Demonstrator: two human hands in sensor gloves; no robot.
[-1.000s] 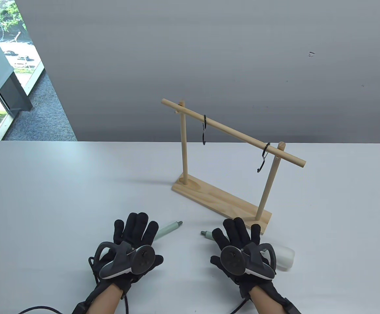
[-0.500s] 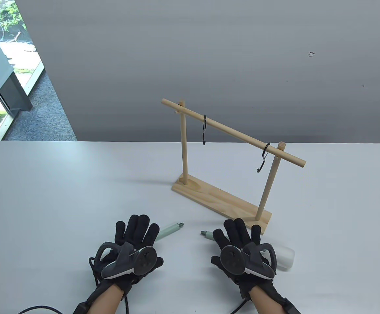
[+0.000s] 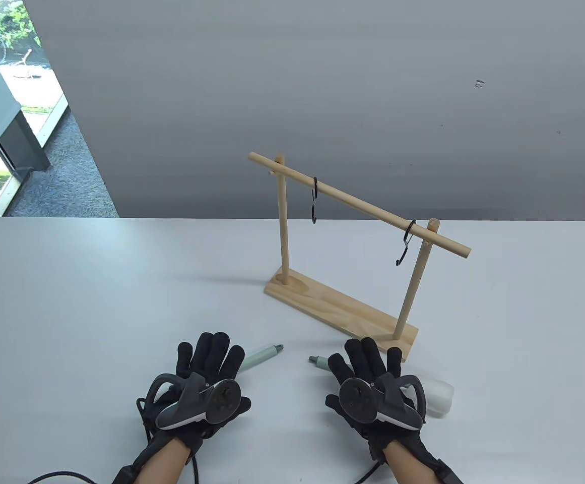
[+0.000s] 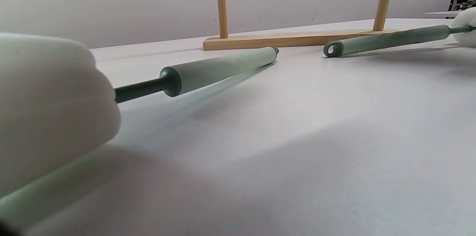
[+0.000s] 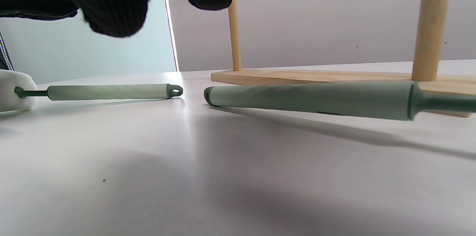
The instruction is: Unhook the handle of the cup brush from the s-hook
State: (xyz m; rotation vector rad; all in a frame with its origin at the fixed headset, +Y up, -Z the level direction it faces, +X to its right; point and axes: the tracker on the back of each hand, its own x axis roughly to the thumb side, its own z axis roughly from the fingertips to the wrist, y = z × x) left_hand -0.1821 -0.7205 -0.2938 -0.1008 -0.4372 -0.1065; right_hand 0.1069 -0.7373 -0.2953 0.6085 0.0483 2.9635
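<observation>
Two cup brushes lie flat on the white table. The left brush's pale green handle (image 3: 262,354) pokes out from under my left hand (image 3: 211,353); its white sponge head (image 4: 52,109) is close in the left wrist view. The right brush's handle tip (image 3: 317,361) and sponge head (image 3: 438,398) show either side of my right hand (image 3: 365,355). Both hands are flat with the fingers stretched out. In the right wrist view the fingertips (image 5: 111,2) hang above the handle (image 5: 312,100) without touching it. Two black S-hooks (image 3: 315,201) (image 3: 406,244) hang bare on the rail.
The wooden rack stands on its base (image 3: 332,307) just beyond my right hand, its rail (image 3: 358,204) slanting from back left to front right. A grey wall rises behind the table's far edge. A window is at far left.
My left hand has shifted slightly to the right. The right hand, the brushes and the hooks have not visibly moved.
</observation>
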